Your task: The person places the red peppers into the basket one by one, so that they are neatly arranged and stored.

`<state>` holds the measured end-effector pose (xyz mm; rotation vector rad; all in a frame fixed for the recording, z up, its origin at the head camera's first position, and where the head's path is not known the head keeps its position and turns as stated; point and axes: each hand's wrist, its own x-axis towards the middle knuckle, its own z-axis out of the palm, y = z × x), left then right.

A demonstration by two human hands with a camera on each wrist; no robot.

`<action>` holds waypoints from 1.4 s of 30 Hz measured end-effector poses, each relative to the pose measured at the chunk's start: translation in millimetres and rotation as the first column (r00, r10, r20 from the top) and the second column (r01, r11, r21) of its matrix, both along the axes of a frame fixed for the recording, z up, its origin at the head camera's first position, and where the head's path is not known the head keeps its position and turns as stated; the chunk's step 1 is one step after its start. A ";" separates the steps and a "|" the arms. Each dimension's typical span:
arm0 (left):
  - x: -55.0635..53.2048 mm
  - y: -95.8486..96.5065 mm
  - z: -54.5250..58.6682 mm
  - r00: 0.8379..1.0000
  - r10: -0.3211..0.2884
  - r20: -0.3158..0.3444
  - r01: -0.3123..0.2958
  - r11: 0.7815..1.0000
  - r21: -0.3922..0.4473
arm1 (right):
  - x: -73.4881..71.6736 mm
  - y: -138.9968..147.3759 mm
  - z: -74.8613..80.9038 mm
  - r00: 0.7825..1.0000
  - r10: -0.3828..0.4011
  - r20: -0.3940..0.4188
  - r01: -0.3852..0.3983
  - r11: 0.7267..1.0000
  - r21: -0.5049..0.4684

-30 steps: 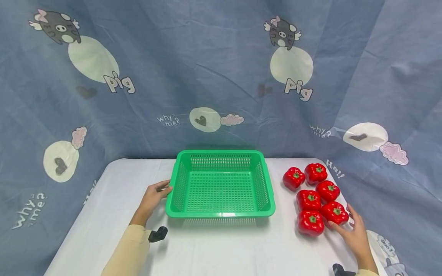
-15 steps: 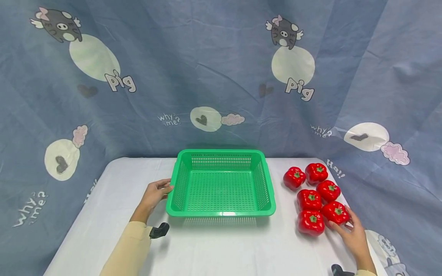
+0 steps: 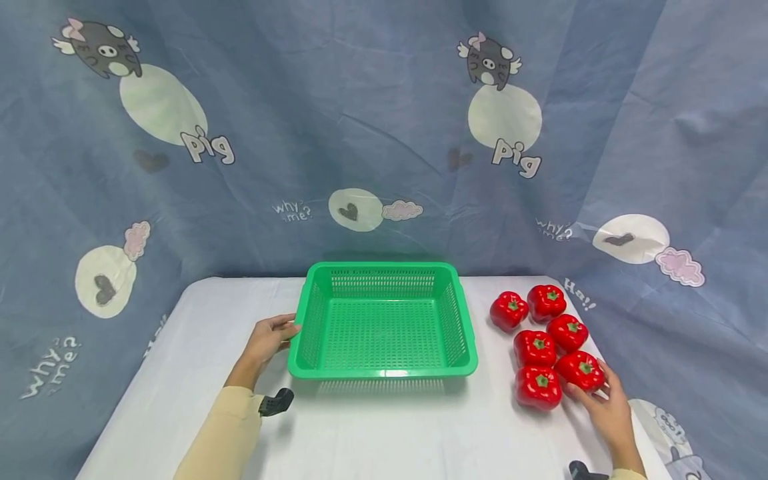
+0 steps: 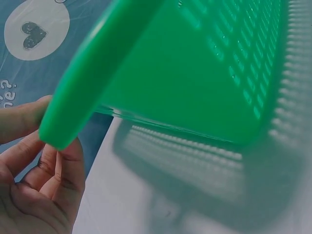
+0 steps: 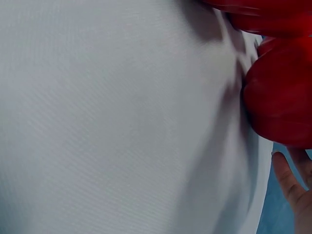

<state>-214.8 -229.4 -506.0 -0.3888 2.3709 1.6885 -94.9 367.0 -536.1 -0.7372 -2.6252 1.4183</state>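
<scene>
A green plastic basket (image 3: 384, 333) with slotted walls stands on the white-covered table, its inside bare. My left hand (image 3: 267, 341) pinches its left rim; in the left wrist view, thumb and curled fingers (image 4: 68, 168) lie on either side of the rim. At the right, my right hand (image 3: 609, 407) grips a red bell pepper (image 3: 582, 370) with a green stem, thumb at its lower left and fingers along its right side. The right wrist view shows that pepper (image 5: 280, 95) above the fingertips (image 5: 280, 163), much of the hand being out of frame.
Several more red bell peppers cluster beside the gripped one, the nearest being a front pepper (image 3: 539, 387) and one behind it (image 3: 535, 348). The table's right edge runs close by my right hand. A blue printed curtain (image 3: 384, 133) hangs behind the table.
My right hand's fingers have closed in against the bell pepper, from slightly apart on its right side. The left hand stays at the basket's rim.
</scene>
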 end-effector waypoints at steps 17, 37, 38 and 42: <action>3.8 2.2 9.0 1.000 -0.009 0.017 0.009 0.999 0.032 | -0.7 -0.7 -4.5 0.997 -0.082 -0.018 0.081 0.995 -0.053; 4.5 2.6 10.7 1.000 -0.005 0.026 0.003 0.999 0.048 | -9.3 35.4 -9.2 0.987 -0.153 -0.041 0.154 0.988 0.014; 4.5 2.6 10.9 1.000 -0.006 0.027 0.005 0.999 0.049 | -8.7 34.0 -4.4 0.986 -0.157 -0.054 0.158 0.987 0.006; 3.7 3.4 11.0 0.999 -0.002 0.038 0.000 0.999 0.049 | -4.3 22.1 21.7 0.985 -0.164 -0.054 0.164 0.986 -0.004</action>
